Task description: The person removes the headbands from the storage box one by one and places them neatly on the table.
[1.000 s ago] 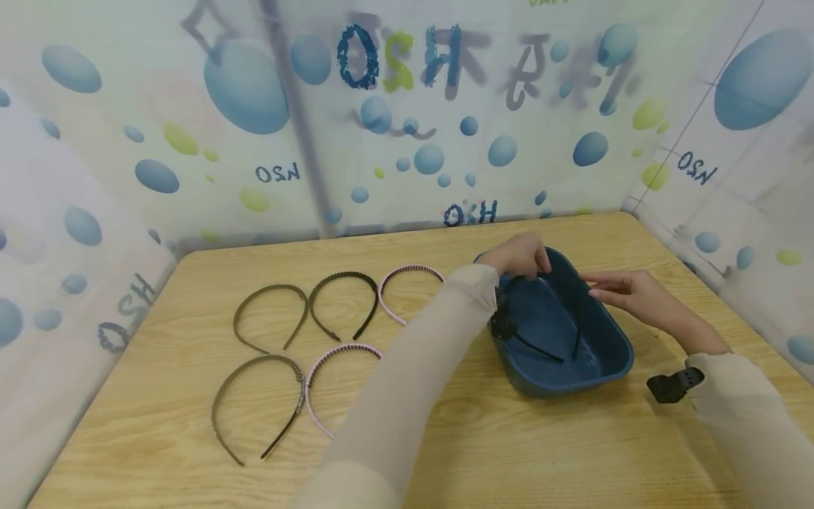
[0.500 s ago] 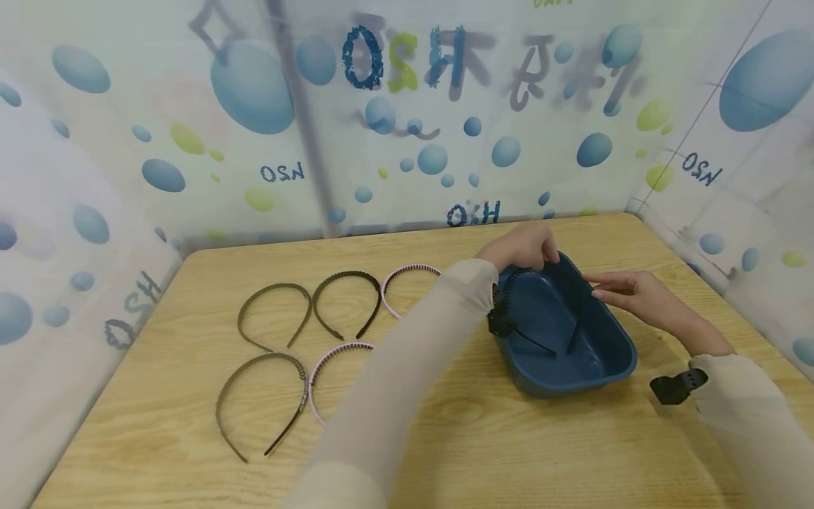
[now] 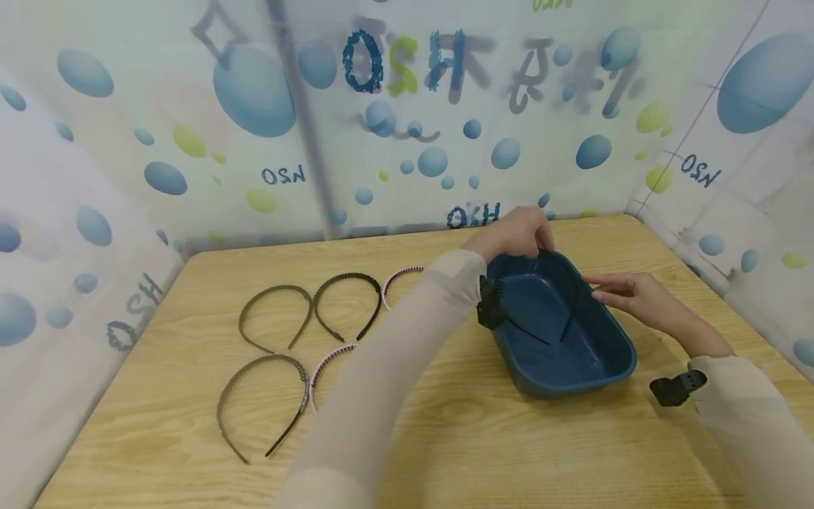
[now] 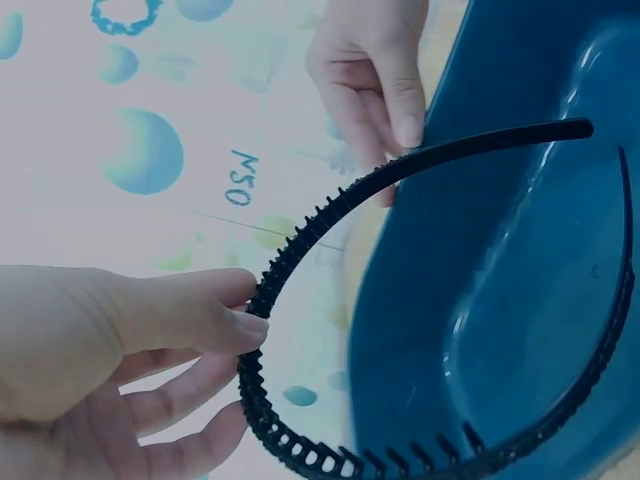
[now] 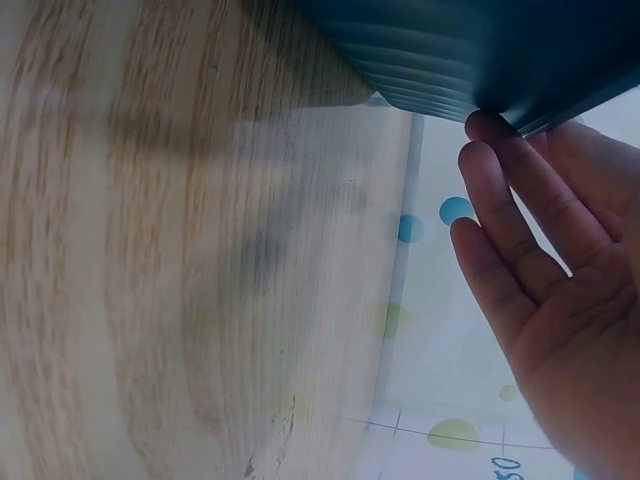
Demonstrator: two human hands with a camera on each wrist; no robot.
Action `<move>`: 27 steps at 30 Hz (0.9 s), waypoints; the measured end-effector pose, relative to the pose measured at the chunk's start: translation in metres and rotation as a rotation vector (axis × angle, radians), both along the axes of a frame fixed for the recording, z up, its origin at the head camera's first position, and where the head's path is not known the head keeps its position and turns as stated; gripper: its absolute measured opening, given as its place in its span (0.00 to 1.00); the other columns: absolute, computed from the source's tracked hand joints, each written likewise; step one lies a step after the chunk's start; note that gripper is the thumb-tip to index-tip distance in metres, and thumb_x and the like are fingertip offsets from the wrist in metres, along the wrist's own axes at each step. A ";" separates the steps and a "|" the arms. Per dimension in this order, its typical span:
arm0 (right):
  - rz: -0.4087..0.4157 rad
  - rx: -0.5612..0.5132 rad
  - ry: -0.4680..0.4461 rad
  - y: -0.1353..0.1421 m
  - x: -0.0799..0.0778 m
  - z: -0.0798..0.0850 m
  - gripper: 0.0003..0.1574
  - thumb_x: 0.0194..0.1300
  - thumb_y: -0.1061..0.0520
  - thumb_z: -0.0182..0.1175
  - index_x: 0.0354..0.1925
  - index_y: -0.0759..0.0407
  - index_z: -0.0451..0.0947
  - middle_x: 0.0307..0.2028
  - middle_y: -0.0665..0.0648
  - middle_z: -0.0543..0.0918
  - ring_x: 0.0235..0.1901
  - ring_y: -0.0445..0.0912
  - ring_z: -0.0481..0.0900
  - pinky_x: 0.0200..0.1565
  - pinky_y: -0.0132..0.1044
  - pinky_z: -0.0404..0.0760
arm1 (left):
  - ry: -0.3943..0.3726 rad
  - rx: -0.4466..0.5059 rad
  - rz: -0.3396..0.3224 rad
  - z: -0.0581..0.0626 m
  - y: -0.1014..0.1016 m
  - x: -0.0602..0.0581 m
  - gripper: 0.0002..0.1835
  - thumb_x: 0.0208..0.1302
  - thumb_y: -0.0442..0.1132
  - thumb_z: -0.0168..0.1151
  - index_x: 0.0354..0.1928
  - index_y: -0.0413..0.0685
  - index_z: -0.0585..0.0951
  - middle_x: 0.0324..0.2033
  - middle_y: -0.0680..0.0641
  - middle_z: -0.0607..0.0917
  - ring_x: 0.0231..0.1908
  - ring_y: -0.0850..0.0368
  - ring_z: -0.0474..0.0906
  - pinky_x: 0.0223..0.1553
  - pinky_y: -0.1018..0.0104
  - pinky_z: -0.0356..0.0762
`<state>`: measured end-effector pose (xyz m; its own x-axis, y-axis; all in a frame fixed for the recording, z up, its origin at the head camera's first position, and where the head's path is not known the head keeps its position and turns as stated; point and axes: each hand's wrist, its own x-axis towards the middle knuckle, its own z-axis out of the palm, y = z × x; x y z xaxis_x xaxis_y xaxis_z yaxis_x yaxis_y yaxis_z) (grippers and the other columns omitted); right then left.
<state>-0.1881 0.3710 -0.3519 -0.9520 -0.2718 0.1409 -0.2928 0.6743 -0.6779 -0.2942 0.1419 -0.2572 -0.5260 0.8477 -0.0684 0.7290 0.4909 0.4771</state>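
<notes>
In the left wrist view, the left hand (image 4: 130,340) pinches a black toothed headband (image 4: 500,138) at its curved top, between thumb and index finger. The band's two ends point down into a blue plastic basin (image 3: 559,391) at the right of the table. From the head view, the left hand (image 3: 516,233) is above the basin's far end. At the basin's right side, the right hand (image 3: 642,300) pinches the rim, thumb on one side and fingers on the outer wall. Its other fingers (image 5: 490,270) stretch out beneath the rim in the right wrist view.
Several more headbands lie in two rows on the wooden table (image 3: 470,438): dark ones (image 3: 346,274) and pink ones (image 3: 327,359), the latter partly behind the left sleeve (image 3: 381,375). A patterned curtain (image 3: 407,170) hangs behind and beside the table.
The left hand has risen slightly and shifted toward the basin's far end, drawing the black headband's ends up and leftward inside it. The right hand stays on the rim.
</notes>
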 end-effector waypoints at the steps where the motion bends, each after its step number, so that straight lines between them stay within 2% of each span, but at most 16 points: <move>1: -0.002 0.002 -0.002 0.000 0.000 0.000 0.22 0.67 0.63 0.52 0.57 0.73 0.69 0.51 0.73 0.73 0.39 0.24 0.73 0.38 0.20 0.74 | -0.001 0.005 0.000 0.002 -0.002 0.000 0.20 0.56 0.20 0.53 0.47 0.43 0.83 0.44 0.48 0.83 0.46 0.59 0.77 0.41 0.75 0.75; 8: -0.001 0.005 -0.006 -0.001 0.000 0.001 0.23 0.67 0.63 0.52 0.57 0.73 0.68 0.52 0.74 0.73 0.39 0.24 0.73 0.38 0.21 0.74 | 0.035 0.023 -0.029 0.013 -0.011 -0.001 0.19 0.56 0.20 0.53 0.46 0.43 0.83 0.45 0.46 0.83 0.47 0.58 0.77 0.42 0.74 0.75; 14: -0.001 0.006 -0.008 -0.001 0.000 0.000 0.22 0.67 0.63 0.52 0.57 0.73 0.68 0.51 0.73 0.73 0.39 0.24 0.73 0.38 0.21 0.74 | 0.064 0.025 -0.047 0.024 -0.019 0.002 0.19 0.55 0.19 0.53 0.44 0.44 0.84 0.45 0.47 0.83 0.48 0.59 0.76 0.37 0.75 0.72; 23: 0.003 -0.001 -0.001 0.000 -0.001 -0.001 0.22 0.67 0.63 0.52 0.57 0.73 0.69 0.51 0.73 0.74 0.39 0.25 0.74 0.37 0.21 0.74 | 0.048 0.047 -0.054 0.043 -0.039 0.009 0.23 0.54 0.17 0.49 0.45 0.44 0.83 0.46 0.46 0.82 0.49 0.58 0.76 0.43 0.74 0.73; 27: 0.001 -0.001 -0.005 0.001 -0.001 -0.002 0.23 0.67 0.63 0.52 0.58 0.73 0.68 0.51 0.73 0.73 0.40 0.24 0.73 0.38 0.21 0.74 | 0.024 0.049 -0.034 0.049 -0.048 0.009 0.23 0.53 0.17 0.49 0.45 0.44 0.83 0.46 0.47 0.82 0.48 0.59 0.77 0.42 0.72 0.74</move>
<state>-0.1888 0.3717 -0.3539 -0.9525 -0.2726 0.1360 -0.2898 0.6732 -0.6803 -0.2848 0.0940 -0.2079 -0.4983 0.8669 -0.0138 0.7563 0.4424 0.4820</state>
